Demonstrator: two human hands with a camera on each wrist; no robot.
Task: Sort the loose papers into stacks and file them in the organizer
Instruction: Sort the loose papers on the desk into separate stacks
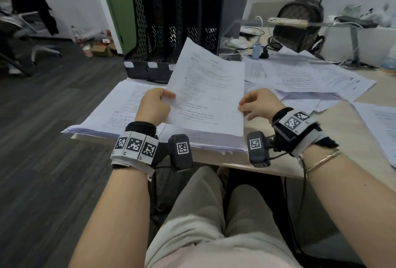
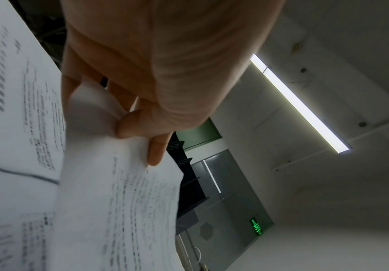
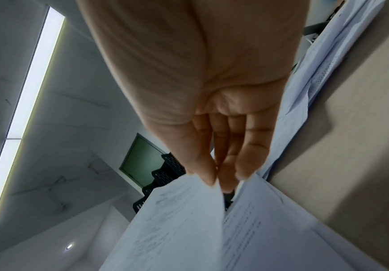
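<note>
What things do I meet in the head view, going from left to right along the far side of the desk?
Black organizer → blue charger plug → dark backpack → loose papers spread at the right. In front of them, the left hand and right hand hold one sheet.

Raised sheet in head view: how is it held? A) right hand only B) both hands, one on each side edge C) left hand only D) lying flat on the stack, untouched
B: the left hand pinches the left edge of the raised sheet and the right hand pinches its right edge, above the stack.
</note>
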